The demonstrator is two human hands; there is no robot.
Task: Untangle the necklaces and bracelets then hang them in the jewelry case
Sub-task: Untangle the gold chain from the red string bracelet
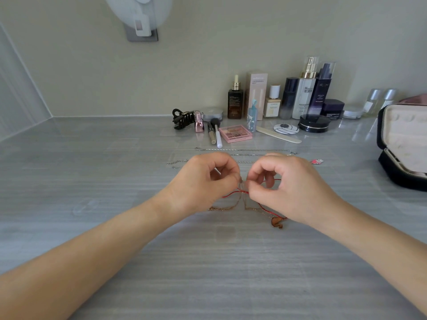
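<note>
At centre frame, your left hand (203,179) and right hand (284,188) meet over the grey table (92,158). Each hand's thumb and forefinger are pressed together on the knot (242,182), where a red cord (231,193) and a gold chain (223,207) cross. The other fingers are curled loosely behind. The cord and chain trail down from the pinch onto the table, and a small amber pendant (277,222) lies just below your right hand.

Just behind your hands, silver chains (242,149) lie stretched in straight lines and look already freed. A pink charm (316,161) sits at their right end. The case (402,144) stands open at the right edge of the frame, well apart from the work, and no jewellery is visible in it.

The step in hand appears to be untangling the cord from the gold chain, and hanging has likely not begun. The next move probably calls for easing the two strands apart with small, gentle pulls. A hard tug could tighten the knot or strain the fine chain.
</note>
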